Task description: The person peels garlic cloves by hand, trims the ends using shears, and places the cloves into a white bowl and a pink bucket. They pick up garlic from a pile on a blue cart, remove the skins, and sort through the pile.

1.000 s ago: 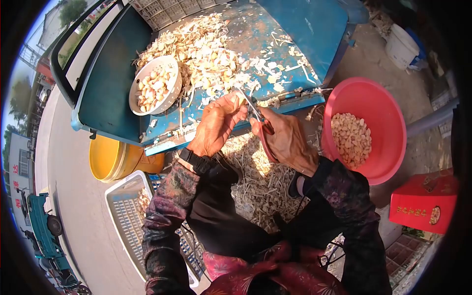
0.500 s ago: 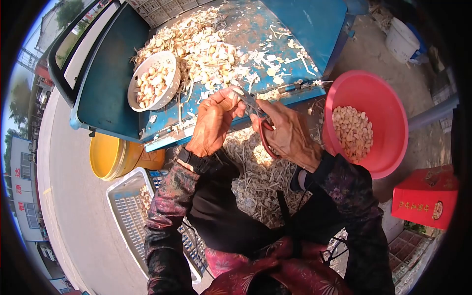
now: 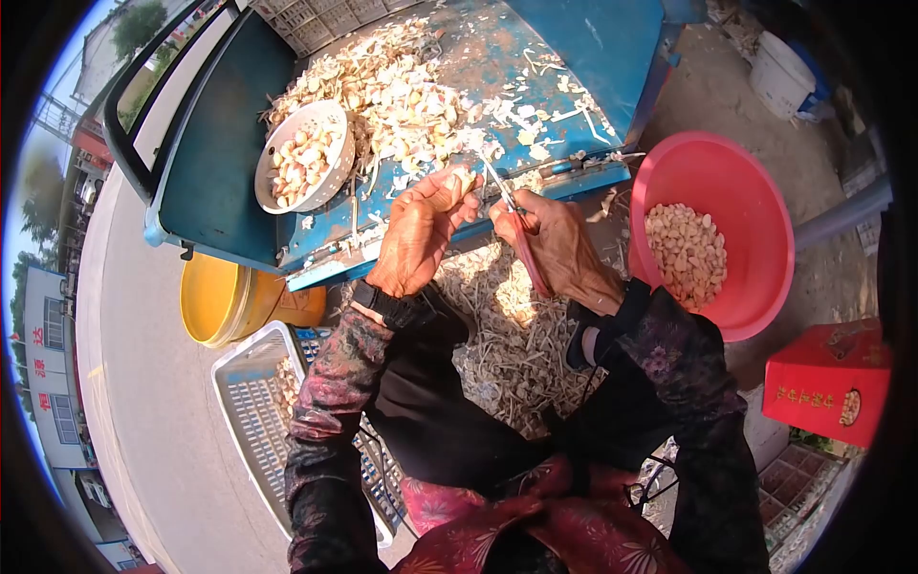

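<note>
My left hand [image 3: 418, 234] is closed in a pinch on a pale garlic clove [image 3: 463, 179], partly covered by the fingertips. In my right hand [image 3: 562, 247] is a pair of scissors [image 3: 524, 234] with red handles. Their metal blades point up and slightly left, just right of the clove and apart from it. Beyond both hands, a pile of garlic and dry skins [image 3: 402, 105] lies on the blue cart bed [image 3: 598, 143]. A white perforated bowl [image 3: 337, 172] of garlic cloves stands at the pile's left.
A pink tub [image 3: 755, 210] with peeled cloves stands on the right, above a red box [image 3: 822, 387]. On the left are a yellow bucket [image 3: 206, 297] and a white plastic basket [image 3: 251, 402]. Stalks and skins [image 3: 512, 359] cover the ground between my legs.
The scissors have moved away from the clove at my left fingertips, and their blades have swung upright. My right hand has turned with them; my left hand has stayed nearly in place.
</note>
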Action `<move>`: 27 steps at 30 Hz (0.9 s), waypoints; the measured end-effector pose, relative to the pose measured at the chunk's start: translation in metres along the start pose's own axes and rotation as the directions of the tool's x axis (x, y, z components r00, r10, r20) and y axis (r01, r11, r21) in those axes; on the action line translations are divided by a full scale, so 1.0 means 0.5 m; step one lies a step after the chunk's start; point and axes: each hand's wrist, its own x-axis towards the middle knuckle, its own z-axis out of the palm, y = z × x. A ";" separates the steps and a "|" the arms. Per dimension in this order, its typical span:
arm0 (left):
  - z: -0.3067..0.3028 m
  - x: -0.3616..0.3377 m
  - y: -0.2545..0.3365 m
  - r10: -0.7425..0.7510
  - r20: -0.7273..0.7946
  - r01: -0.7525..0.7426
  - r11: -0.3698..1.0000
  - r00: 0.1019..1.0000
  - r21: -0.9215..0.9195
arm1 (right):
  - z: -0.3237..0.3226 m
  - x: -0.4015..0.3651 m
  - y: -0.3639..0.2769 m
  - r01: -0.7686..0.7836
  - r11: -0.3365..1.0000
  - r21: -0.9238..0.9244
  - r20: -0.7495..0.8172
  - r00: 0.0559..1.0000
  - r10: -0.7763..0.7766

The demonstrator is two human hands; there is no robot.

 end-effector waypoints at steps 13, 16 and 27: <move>-0.210 0.152 0.036 0.451 -0.040 -0.066 0.217 0.892 0.974 | -0.021 -0.004 -0.022 -0.001 1.000 -0.007 -0.055 0.998 0.000; -0.233 0.194 0.040 0.459 0.168 -0.015 -0.319 0.873 0.948 | -0.023 -0.006 -0.033 -0.034 0.999 -0.007 -0.011 0.999 0.034; -0.245 0.186 0.045 0.358 0.280 -0.133 -0.384 0.891 0.914 | -0.010 -0.007 -0.030 0.002 1.000 -0.025 0.024 1.000 -0.001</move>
